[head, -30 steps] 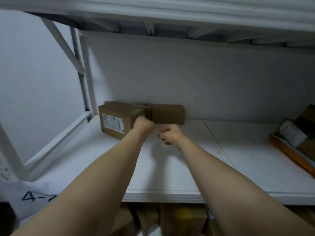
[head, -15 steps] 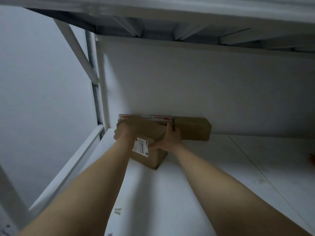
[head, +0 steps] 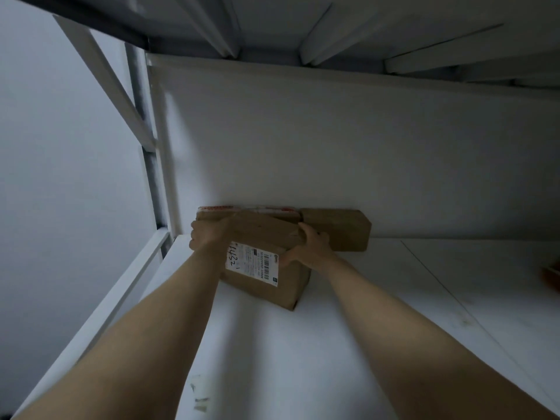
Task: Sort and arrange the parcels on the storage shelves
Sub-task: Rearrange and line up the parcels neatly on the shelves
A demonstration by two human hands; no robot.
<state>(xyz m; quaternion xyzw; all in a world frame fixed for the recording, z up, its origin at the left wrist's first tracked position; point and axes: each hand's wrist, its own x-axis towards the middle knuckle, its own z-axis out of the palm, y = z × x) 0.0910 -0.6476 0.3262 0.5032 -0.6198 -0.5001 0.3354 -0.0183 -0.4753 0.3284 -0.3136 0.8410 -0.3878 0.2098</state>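
A brown cardboard parcel (head: 266, 268) with a white shipping label sits on the white shelf board (head: 303, 359) near its back left corner. My left hand (head: 209, 234) grips its upper left edge. My right hand (head: 309, 248) holds its upper right corner, thumb on the front face. Behind it a second parcel (head: 257, 211) with red-printed tape lies against the back panel, mostly hidden. A third plain brown parcel (head: 342, 227) stands to the right of that one, touching the back panel.
The white upright post (head: 160, 153) and side rail (head: 121, 286) close off the shelf's left end. The underside of the upper shelf (head: 333, 31) hangs close overhead. An orange-brown item (head: 553, 275) shows at the far right edge.
Both hands went from hovering in front of the parcels to gripping the labelled parcel. The view has moved closer and tilted upward, and the label now faces me more fully.
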